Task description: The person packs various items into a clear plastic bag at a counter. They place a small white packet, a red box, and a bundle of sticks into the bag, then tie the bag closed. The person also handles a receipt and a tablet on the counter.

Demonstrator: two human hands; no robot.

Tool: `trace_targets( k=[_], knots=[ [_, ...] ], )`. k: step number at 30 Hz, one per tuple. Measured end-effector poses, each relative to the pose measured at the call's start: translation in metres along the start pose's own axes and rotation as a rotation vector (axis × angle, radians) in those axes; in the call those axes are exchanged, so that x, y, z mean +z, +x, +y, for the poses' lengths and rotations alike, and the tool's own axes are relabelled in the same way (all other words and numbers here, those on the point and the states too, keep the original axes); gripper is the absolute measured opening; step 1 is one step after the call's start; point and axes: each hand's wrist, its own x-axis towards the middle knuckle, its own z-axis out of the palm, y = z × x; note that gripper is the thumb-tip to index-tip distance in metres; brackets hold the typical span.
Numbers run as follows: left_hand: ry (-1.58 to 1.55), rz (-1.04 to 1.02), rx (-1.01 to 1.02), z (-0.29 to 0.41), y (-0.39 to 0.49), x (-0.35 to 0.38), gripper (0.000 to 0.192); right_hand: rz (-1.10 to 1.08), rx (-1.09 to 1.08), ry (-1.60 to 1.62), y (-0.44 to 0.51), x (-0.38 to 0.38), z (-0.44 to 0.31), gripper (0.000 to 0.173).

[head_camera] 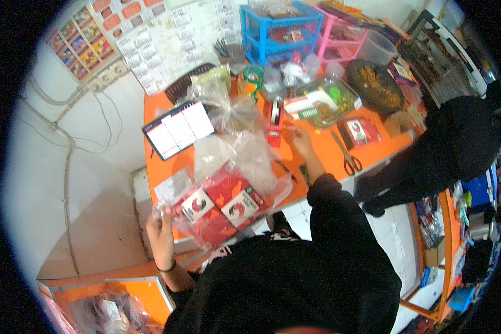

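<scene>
My left hand [160, 236] pinches the gathered edge of a clear plastic bag [238, 154]. In the bag lie what look like two red printed cardboard boxes [221, 204], side by side, each with a white panel bearing a picture and writing. They sit at the front edge of the orange table [325, 154]. Over the table, my right hand [304, 146] has its fingers partly spread beside a narrow red holder [274, 121] with a black-and-white top. I see nothing in it. Whether the fingertips touch the holder is unclear. To the right are black-handled scissors [350, 163].
A lit tablet [179, 129] leans at the left. Behind stand a plastic food tray [327, 100], a stone mortar [375, 87] and a blue rack [282, 33]. Another red box [361, 131] lies right. A person in dark clothing [434, 154] is close on the right.
</scene>
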Motion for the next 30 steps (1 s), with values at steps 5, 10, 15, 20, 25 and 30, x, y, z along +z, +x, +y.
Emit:
trace_targets(
  k=[5,10,15,20,25,30],
  knots=[
    [-0.106,0.204,-0.102,-0.001,-0.032,0.015,0.031,0.038,0.09,-0.129,0.043,0.041,0.07,0.029],
    [0.002,0.36,-0.138,0.003,-0.05,0.023,0.04,0.324,0.121,-0.169,0.059,0.061,0.078,0.015],
    [0.061,0.362,-0.148,0.006,-0.054,0.024,0.039,0.244,0.197,-0.135,0.061,0.061,0.104,0.019],
    [0.128,0.199,-0.206,0.001,-0.058,0.0,0.035,-0.036,0.311,-0.086,0.052,0.04,0.093,0.024],
    [0.396,0.163,-0.173,0.007,-0.06,-0.044,0.05,-0.166,0.054,-0.02,0.009,-0.015,-0.018,0.028],
    [0.151,0.36,0.247,0.053,-0.003,-0.024,0.066,-0.284,0.215,0.477,0.028,-0.066,-0.172,0.027]
  ],
)
